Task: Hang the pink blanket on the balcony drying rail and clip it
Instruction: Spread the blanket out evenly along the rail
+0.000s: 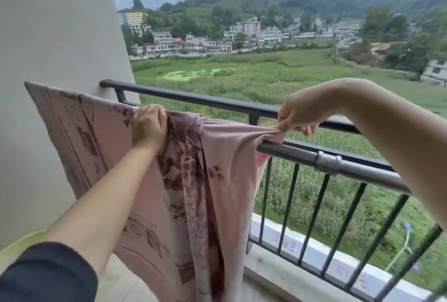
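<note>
Right now we see the pink blanket (150, 180) draped over the grey drying rail (350, 166), which runs just inside the black balcony railing (217, 102). Its left part spreads flat and reaches toward the pale wall (53, 35), showing a dark floral pattern and a banded border. Its right part is bunched into folds and hangs down in front of the railing bars toward the balcony floor.

Our left hand (149, 127) is closed in a fist around a gathered fold of the blanket at the top of the rail, knuckles up. The forearm runs back to a dark sleeve (48, 275) at the lower left.

Our right hand (302, 115) reaches in from the right with the wrist bent, and its thumb and fingers pinch the blanket's right edge, drawing it taut along the rail. Just right of that pinch the rail is bare, with a metal coupling (327, 162) further along it.

Beyond the railing lie green fields, houses and wooded hills.
</note>
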